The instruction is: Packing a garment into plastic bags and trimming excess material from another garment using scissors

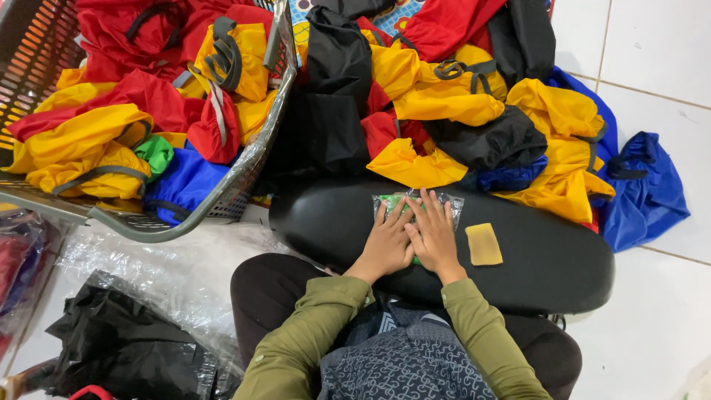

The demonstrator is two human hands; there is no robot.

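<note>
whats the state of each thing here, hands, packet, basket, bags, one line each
left hand: flat, pressing on the clear packet
right hand: flat, pressing on the clear packet
clear packet: lying flat on the black board, green item inside
yellow pad: lying loose on the board, untouched
black board: resting across the lap
basket: tilted, stuffed with coloured bags
bag pile: heaped loose on the floor

Bright even indoor light, soft shadows, sharp focus, slight wide-angle edge distortion
</note>
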